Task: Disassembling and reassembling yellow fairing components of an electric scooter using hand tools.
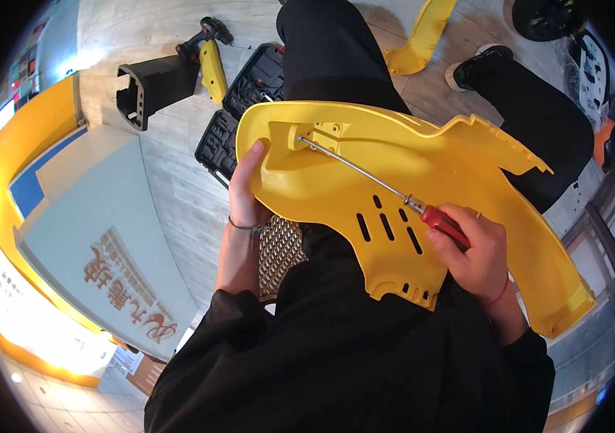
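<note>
A large yellow plastic shell [307,195], curved and slotted, lies across my lap with its hollow inner side up. My left hand [249,177] grips its rounded left end, thumb over the rim and the other fingers hidden beneath. In my right hand [475,245] is a screwdriver [372,179] with a red handle and a long metal shaft. Its tip meets a small raised mount [299,137] inside the shell's left end. Whether a screw sits under the tip is too small to tell.
An opened black tool case [213,141] lies on the floor beyond the shell's left end. Near it are a black hollow housing [154,86], a yellow strip [212,72] and a cordless drill [210,32]. Another yellow panel [423,36] lies ahead. A white partition [105,231] stands left.
</note>
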### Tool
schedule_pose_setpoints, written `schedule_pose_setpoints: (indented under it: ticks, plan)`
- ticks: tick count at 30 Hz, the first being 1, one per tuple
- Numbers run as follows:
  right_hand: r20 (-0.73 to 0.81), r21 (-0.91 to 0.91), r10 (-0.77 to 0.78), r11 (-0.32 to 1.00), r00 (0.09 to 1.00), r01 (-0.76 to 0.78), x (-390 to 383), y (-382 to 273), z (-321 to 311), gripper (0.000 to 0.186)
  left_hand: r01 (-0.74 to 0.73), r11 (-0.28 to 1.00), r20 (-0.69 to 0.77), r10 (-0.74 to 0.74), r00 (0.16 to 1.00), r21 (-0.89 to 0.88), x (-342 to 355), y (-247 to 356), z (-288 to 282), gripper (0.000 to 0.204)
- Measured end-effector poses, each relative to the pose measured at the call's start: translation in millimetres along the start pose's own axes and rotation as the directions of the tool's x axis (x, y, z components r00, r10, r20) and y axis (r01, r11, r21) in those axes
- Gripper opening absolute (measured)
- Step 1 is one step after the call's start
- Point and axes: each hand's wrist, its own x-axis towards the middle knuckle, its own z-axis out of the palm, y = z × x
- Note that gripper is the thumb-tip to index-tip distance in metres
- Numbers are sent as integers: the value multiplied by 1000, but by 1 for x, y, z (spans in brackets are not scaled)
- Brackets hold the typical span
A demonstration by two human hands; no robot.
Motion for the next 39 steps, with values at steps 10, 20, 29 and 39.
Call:
schedule_pose_setpoints:
  ticks: [10,20,29,39]
  plan:
    - [94,103,179,977,979,-188,0,-11,-5,29,23,1000,13,-23,1000,4,-3,-2,-4,45]
    - [140,119,204,968,969,-221,9,-8,1,26,-32,999,11,31,999,24,-1,-2,0,45]
    - [11,-185,174,968,985,-169,-1,-17,-28,20,-3,997,-15,2,1000,-80,-1,0,10,48]
    - [195,125,375,907,906,-402,-39,-10,-34,27,-25,978,85,44,995,-209,-4,20,33,50]
